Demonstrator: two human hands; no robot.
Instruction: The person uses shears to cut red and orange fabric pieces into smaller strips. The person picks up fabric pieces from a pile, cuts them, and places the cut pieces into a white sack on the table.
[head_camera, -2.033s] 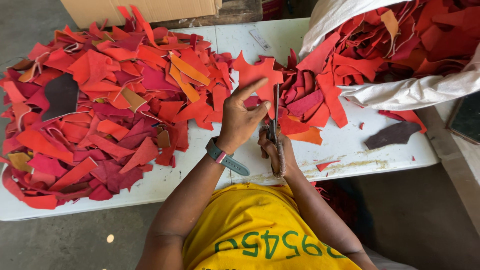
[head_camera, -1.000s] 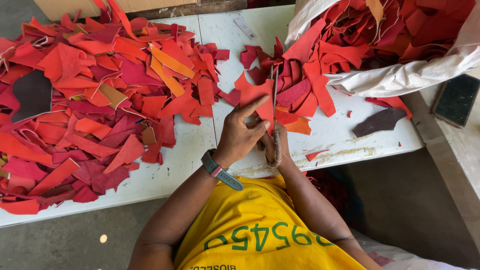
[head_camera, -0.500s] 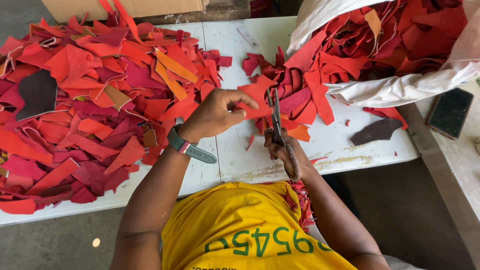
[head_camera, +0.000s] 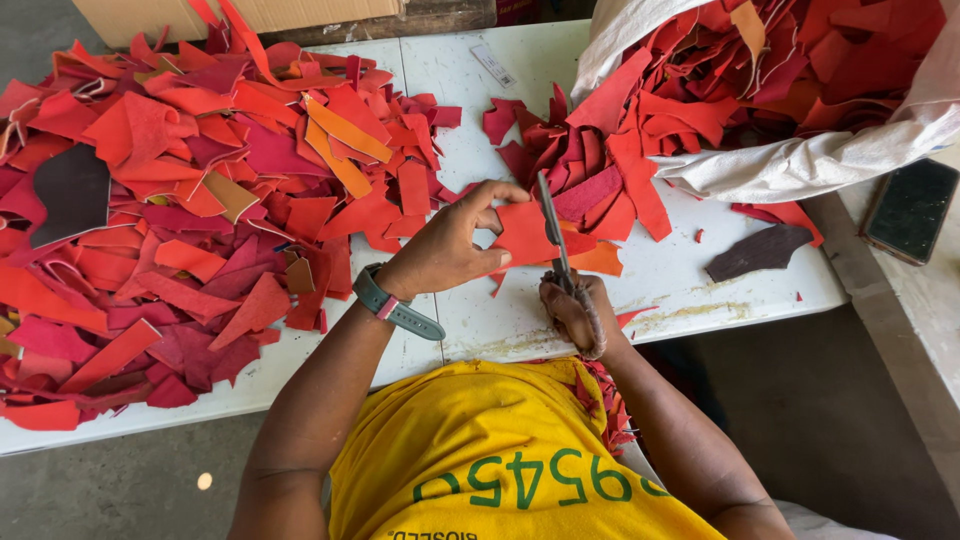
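Cutting a red scrap over the white table

Left hand (head_camera: 450, 245) pinches a red scrap (head_camera: 524, 232) just above the white table (head_camera: 520, 320), right hand (head_camera: 577, 312) is closed round the scissors (head_camera: 552, 232), blades biting into it, big scrap heap (head_camera: 190, 200) off to the left.

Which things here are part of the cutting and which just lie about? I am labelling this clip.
In use:
left hand holding the red piece
right hand working the scissors
big pile of red scraps
white sack of scraps

Lying about:
phone
dark brown piece
cardboard box
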